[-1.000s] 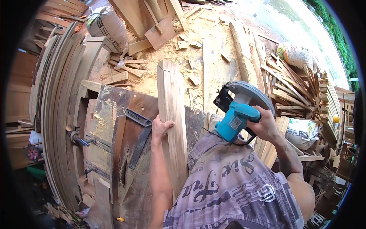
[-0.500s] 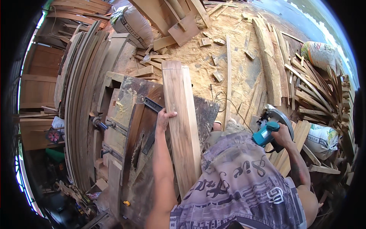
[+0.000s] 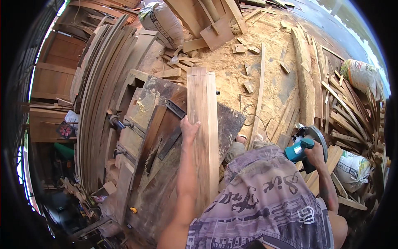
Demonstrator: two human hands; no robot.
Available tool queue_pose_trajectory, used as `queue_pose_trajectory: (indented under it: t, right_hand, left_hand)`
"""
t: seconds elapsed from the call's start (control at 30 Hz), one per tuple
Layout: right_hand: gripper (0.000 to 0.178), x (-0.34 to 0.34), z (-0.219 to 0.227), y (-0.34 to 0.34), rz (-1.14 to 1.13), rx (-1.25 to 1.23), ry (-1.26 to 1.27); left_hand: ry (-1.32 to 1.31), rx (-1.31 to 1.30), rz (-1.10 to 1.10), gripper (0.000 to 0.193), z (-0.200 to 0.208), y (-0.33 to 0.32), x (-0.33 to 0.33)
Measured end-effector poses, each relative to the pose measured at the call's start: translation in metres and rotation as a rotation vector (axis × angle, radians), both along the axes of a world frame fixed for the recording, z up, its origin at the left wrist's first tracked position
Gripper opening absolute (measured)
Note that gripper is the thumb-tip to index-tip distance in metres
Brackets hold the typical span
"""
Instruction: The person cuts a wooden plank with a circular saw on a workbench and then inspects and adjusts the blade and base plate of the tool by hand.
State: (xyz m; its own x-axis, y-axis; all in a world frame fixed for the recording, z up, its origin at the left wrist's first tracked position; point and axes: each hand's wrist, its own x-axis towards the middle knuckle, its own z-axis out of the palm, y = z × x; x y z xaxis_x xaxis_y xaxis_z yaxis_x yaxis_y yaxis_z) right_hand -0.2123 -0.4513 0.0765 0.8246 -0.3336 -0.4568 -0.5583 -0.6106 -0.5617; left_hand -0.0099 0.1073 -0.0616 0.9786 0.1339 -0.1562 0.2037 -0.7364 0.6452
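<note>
My left hand [image 3: 189,129] presses on the left edge of a long pale wooden plank [image 3: 203,120] that lies lengthwise across a dark, worn workbench [image 3: 153,174]. My right hand [image 3: 316,154] grips the handle of a teal circular saw [image 3: 304,147] with a grey blade guard, held low at my right side, away from the plank. A black metal square [image 3: 171,137] lies on the bench just left of my left hand.
A round saw blade [image 3: 151,157] pokes up through the bench slot. Curved boards [image 3: 97,99] stack along the left. Sawdust and offcuts [image 3: 244,62] cover the ground ahead. Sacks [image 3: 163,20] and a pile of timber strips [image 3: 344,112] sit at the right.
My right hand has lowered the circular saw from beside the plank down to my right side. My left hand stays on the plank.
</note>
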Motion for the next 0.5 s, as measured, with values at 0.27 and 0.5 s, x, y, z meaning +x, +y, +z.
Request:
queue_pose_trajectory:
  t: [0.27, 0.5]
  right_hand:
    - [0.031, 0.049, -0.009, 0.012, 0.025, -0.058, -0.041]
    - [0.026, 0.124, 0.011, 0.048, 0.187, -0.218, -0.012]
  left_hand:
    - [0.014, 0.109, 0.242, 0.093, -0.014, -0.038, -0.022]
    - [0.064, 0.242, -0.037, 0.079, 0.027, -0.075, 0.003]
